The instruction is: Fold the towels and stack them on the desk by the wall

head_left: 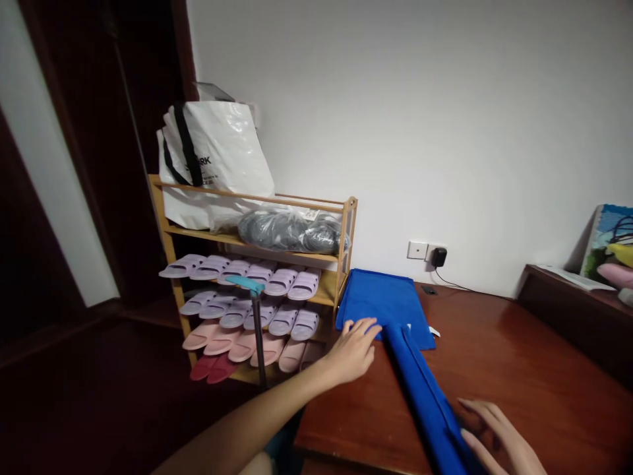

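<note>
The long, narrow bundle of folded blue fabric (428,396) looked light and soft to me, limp enough to sag or unfold if I lifted it by one end. I judged its matte surface more grippy than slippery, and nothing about it seemed fragile. The surest hold, I thought, was a hand near each end, with fingers and thumb closed over all the layers.

It lay on the reddish-brown wooden table (494,336), right of the frame's centre. Its long axis ran on a slant from there to the bottom edge, lower right, where the frame cut it off. The far end pointed up and slightly left, at the flat, folded blue fabric sheet (380,300).

My left hand (352,353) was loosely open, fingers slightly bent, by that far end and the sheet's near edge; I couldn't tell whether it touched either. At lower right, my right hand (499,435) was spread beside the bundle, thumb and fingers apart, contact unclear.
</note>
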Demonstrator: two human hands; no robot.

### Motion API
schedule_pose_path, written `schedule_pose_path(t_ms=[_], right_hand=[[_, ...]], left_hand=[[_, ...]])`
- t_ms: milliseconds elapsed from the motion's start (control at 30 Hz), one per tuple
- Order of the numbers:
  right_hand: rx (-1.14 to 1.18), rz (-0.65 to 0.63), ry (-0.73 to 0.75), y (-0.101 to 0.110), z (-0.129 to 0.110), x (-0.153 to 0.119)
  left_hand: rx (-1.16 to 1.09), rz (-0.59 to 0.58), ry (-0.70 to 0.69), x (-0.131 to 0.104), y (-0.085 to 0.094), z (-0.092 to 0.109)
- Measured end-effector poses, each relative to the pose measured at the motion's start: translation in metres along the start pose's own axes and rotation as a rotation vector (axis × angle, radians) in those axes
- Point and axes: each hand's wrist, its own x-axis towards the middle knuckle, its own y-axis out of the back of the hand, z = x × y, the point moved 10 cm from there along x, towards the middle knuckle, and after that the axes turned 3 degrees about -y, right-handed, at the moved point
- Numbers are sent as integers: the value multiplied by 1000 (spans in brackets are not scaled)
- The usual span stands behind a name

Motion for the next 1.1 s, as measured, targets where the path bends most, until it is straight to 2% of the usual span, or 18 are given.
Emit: schedule_pose_path(t_ms=[100,200,300,433,567,700,900,1100], right_hand=[[-18,62,-98,-3,-6,24],[32,-10,-168,-30,-3,48],[98,-70,-161,-49,3,63],[118,-83,-143,-53,5,68],[123,-123,-127,-57,3,68],[88,-151,-123,-60,4,65],[106,-9,-166,-43,-4,62],[202,-150,-167,-56,-10,60]], left_hand=[[-56,-93,-108,-18,-8,32],[-54,-143,-236,-25,-12,72],[-16,-137,-358,-27,-12,104],[50,-88,-490,-24,-19,127],[110,-59,-561,-16,-35,131],[123,-65,-546,-7,-46,122],[95,-93,-536,-3,-57,112],[109,-118,-536,-10,-62,107]])
